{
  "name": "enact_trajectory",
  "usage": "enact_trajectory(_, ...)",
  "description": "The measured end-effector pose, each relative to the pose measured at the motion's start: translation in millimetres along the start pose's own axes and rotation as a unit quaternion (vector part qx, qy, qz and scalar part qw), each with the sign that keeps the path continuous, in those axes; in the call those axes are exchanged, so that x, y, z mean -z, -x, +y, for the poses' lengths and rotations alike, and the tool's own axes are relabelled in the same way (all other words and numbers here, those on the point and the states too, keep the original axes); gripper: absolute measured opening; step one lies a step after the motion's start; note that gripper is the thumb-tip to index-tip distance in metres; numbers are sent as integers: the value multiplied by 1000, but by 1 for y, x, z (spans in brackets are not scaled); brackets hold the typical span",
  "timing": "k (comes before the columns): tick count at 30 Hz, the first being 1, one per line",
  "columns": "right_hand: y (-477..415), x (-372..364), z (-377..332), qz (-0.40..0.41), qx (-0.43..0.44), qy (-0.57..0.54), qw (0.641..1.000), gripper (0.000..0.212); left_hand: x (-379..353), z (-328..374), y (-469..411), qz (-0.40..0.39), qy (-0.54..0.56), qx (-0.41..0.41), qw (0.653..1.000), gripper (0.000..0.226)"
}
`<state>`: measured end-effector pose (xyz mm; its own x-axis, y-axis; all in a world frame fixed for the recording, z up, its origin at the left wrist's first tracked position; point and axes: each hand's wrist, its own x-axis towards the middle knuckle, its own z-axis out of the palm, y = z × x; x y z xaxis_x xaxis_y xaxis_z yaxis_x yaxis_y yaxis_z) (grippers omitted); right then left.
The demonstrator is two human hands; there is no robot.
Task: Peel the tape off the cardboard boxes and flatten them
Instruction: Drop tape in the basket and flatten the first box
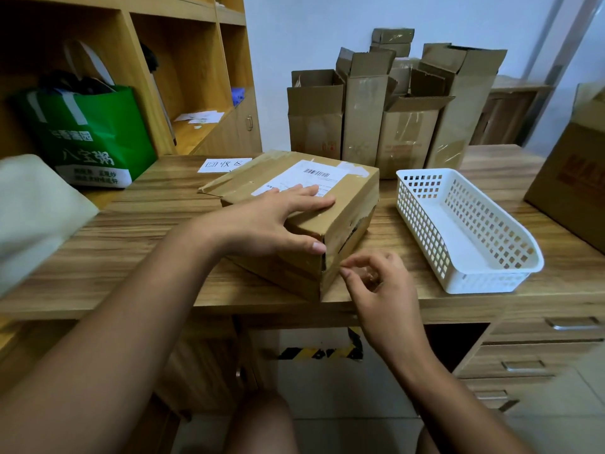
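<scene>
A taped cardboard box (347,204) with a white shipping label lies on the wooden desk (137,244) in front of me. My left hand (275,221) rests flat on its top, fingers straight, thumb against the near corner. My right hand (376,283) is at the box's near right side, thumb and forefinger pinching at the clear tape (335,257) along the corner edge. Whether a tape end is lifted is hard to tell.
A white plastic basket (458,224) stands right of the box. Several open cardboard boxes (393,106) stand at the back of the desk, and a larger one (573,178) at the far right. A green bag (95,136) sits on the left shelf, a paper note (222,164) behind the box.
</scene>
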<state>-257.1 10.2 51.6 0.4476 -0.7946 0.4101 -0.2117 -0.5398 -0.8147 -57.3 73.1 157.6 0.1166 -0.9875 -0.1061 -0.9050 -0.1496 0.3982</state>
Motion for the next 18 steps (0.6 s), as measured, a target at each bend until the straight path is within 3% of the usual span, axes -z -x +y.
enact_trajectory(10,33,-16,-4,17,51,-36,998,17,-9,3,-11,34,-26,4,999,92)
enact_trajectory(18,40,-20,-8,5,63,-11,998,13,-11,7,-10,56,-62,5,996,81)
